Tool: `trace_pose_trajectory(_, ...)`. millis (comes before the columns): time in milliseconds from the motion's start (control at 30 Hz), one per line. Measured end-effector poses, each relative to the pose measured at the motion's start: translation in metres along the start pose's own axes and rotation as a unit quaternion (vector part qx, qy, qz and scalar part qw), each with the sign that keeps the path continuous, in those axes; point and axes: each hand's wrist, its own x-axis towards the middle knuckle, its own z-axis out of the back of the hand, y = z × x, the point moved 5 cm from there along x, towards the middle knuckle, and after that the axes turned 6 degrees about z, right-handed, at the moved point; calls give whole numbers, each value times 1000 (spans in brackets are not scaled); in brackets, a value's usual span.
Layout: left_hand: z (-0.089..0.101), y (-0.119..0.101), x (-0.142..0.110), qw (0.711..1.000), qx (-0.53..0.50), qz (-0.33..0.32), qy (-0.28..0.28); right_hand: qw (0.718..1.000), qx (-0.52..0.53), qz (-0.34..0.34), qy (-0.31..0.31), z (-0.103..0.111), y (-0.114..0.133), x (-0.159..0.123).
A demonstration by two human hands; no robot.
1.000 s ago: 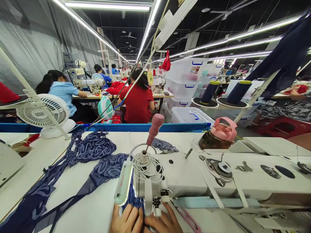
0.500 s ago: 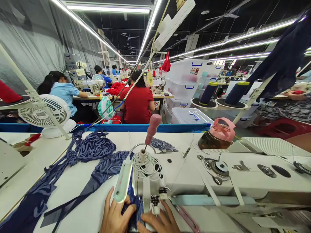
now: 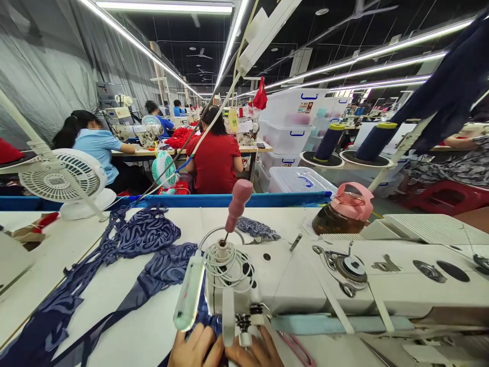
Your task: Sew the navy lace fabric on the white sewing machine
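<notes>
Both hands lie flat at the bottom edge of the view, on the dark blue fabric [image 3: 208, 318] under the head of the white sewing machine [image 3: 290, 278]. The left hand [image 3: 194, 349] rests on the cloth left of the needle area and the right hand [image 3: 255, 351] just beside it on the right; the two nearly touch. The fingers seem close together and pressed down on the cloth, pinching nothing, but the fingertips are partly hidden, so I cannot tell exactly. The fabric looks thin, soft and light, probably a little slippery, so it is better guided with flat palms near the seam than gripped. More patterned blue pieces [image 3: 145, 237] lie spread over the white counter [image 3: 160, 326] to the left. A pink bottle [image 3: 344, 209] stands behind the machine
</notes>
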Motion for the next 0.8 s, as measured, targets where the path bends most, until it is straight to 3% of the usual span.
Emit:
trace_pose_trajectory(167,0,10,11,998,-43,-43,17,998,10,42,39,10,0,31)
trace_pose_trajectory(267,0,24,11,995,-83,-1,46,998,17,47,24,20,1,44)
trace_pose_trajectory(367,1,26,7,992,-101,28,65,998,14,51,37,19,2,42)
trace_pose_trajectory(600,-5,8,-7,997,-54,35,49,996,37,42,66,22,-9,35)
trace_pose_trajectory(800,-2,18,-10,995,-89,9,49,996,13,65,65,20,-4,34)
